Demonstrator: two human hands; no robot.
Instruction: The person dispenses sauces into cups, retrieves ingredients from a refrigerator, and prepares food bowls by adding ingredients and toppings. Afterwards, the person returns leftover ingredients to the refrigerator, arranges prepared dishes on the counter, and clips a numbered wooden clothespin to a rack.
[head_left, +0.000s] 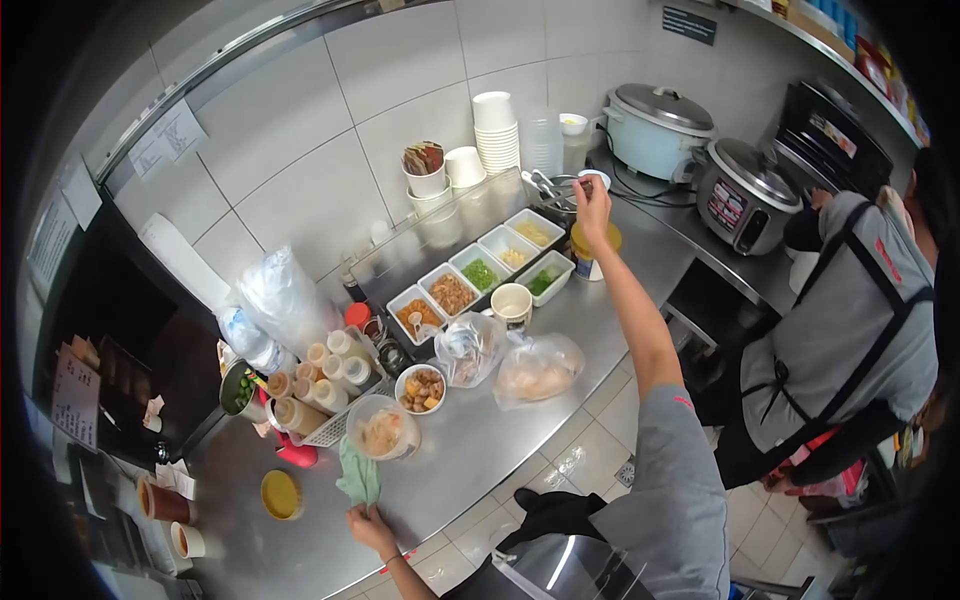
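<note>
As a small green cloth (358, 475) hangs pinched in its fingers, the left hand (372, 530) works at the near edge of a steel counter (430, 487). The cloth's far end lies against a clear tub (385, 432) of food, with a yellow lid (281, 494) flat on the steel to one side. Next come a white bowl (425, 410) of browned cubes, a group of squeeze bottles (322, 385), two filled plastic bags (540, 370) and a mug (514, 321), just before a row of white tubs (465, 279) holding chopped ingredients.

Farther along, the right hand (592, 208) stretches over a yellow-lidded jar (583, 243) to metal utensils (565, 191); from where I stand, I cannot tell whether its fingers have closed on one. At the right, a person in a grey shirt (840, 330) bends beside a dark rice cooker (745, 205). Stacked white cups (495, 130) and a pale blue cooker (650, 138) stand along the tiled wall (400, 80).
</note>
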